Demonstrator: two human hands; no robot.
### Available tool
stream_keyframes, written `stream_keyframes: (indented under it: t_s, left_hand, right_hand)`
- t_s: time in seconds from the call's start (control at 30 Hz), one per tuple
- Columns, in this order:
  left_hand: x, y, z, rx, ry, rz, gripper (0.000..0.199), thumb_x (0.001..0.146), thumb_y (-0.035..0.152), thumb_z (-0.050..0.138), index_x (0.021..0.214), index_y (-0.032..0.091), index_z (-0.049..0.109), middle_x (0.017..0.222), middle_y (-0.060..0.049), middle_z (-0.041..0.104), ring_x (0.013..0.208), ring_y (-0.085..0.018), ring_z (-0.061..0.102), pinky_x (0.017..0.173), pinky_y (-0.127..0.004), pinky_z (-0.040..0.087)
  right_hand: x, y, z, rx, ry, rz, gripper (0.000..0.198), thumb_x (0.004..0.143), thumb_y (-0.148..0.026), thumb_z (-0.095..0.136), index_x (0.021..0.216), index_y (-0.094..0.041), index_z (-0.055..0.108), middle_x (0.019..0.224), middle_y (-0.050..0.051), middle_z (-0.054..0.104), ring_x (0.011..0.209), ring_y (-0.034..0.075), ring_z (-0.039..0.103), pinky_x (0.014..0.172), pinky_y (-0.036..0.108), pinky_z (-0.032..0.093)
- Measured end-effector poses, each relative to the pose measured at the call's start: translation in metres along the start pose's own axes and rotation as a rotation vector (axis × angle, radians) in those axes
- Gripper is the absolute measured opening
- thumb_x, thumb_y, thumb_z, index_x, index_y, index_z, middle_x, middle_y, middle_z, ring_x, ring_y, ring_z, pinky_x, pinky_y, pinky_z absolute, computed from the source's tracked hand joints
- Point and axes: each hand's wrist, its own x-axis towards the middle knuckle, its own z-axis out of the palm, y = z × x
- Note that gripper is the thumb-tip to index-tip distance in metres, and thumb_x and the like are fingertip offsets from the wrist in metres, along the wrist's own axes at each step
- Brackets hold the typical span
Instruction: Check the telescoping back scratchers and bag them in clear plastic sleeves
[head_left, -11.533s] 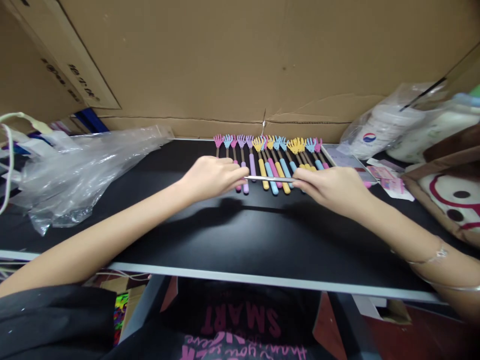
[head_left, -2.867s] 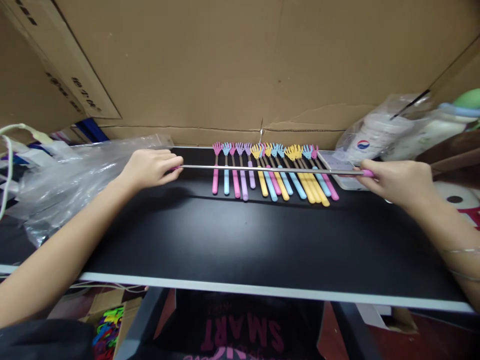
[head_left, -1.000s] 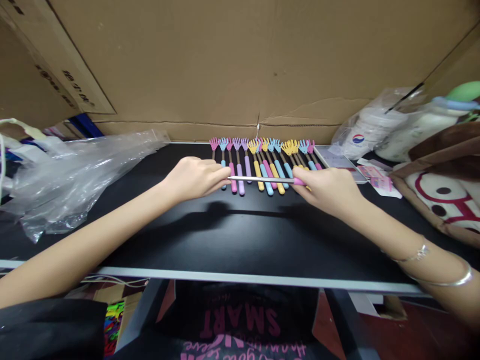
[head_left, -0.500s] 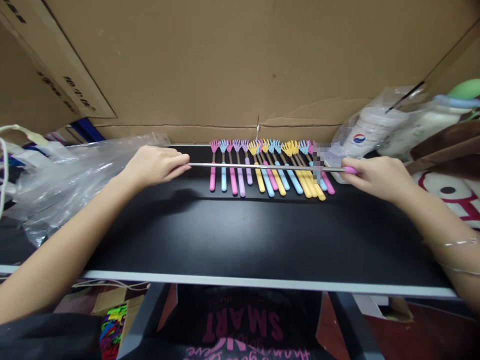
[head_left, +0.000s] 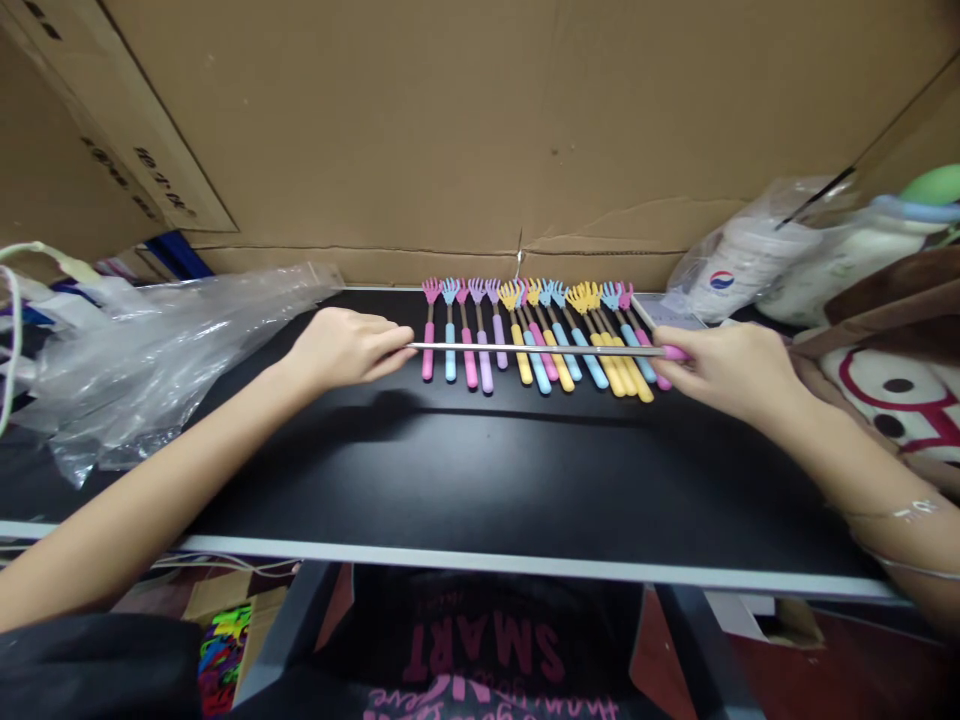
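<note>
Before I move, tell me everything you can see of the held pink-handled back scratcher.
The pink-handled back scratcher has a slim, shiny, metal-looking shaft, thicker toward the handle. It is nearly level above the black tabletop. The right hand grips the handle; the left hand clasps the other end, hiding it.

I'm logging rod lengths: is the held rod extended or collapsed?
Extended, at least partly: the rod shows a long bare metal stretch between left hand and right hand. Whether fully, I cannot tell.
</note>
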Motion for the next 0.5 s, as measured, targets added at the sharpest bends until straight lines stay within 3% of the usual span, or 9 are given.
stream_keyframes:
  t_s: [0.23, 0.4, 0.5]
  left_hand:
    - [0.033, 0.039, -0.011, -0.118, 0.005, -0.038, 0.045, 0.1, 0.038, 0.035, 0.068, 0.019, 0.059, 0.057, 0.0, 0.062, 0.05, -0.012, 0.056, 0.047, -0.025, 0.016]
    - [0.055, 0.07, -0.014, -0.174, 0.024, -0.009, 0.041, 0.1, 0.037, 0.039, 0.069, 0.017, 0.059, 0.055, 0.0, 0.06, 0.048, -0.011, 0.056, 0.046, -0.024, 0.012]
    - [0.061, 0.079, -0.013, -0.175, 0.042, -0.024, 0.04, 0.1, 0.036, 0.04, 0.069, 0.017, 0.058, 0.054, 0.0, 0.059, 0.048, -0.012, 0.055, 0.045, -0.025, 0.011]
  right_hand:
    - [0.003, -0.046, -0.021, 0.042, 0.043, -0.067, 0.023, 0.082, -0.036, 0.042, 0.066, -0.022, 0.052, 0.054, 0.003, 0.054, 0.049, 0.016, 0.043, 0.051, 0.027, 0.015]
    - [0.002, -0.08, -0.022, 0.082, 0.072, -0.169, 0.026, 0.087, -0.032, 0.04, 0.074, -0.021, 0.06, 0.055, 0.004, 0.058, 0.049, 0.016, 0.045, 0.052, 0.028, 0.014]
    - [0.002, -0.087, -0.019, 0.081, 0.077, -0.174, 0.028, 0.088, -0.032, 0.04, 0.077, -0.021, 0.063, 0.057, 0.005, 0.061, 0.051, 0.017, 0.048, 0.051, 0.028, 0.014]
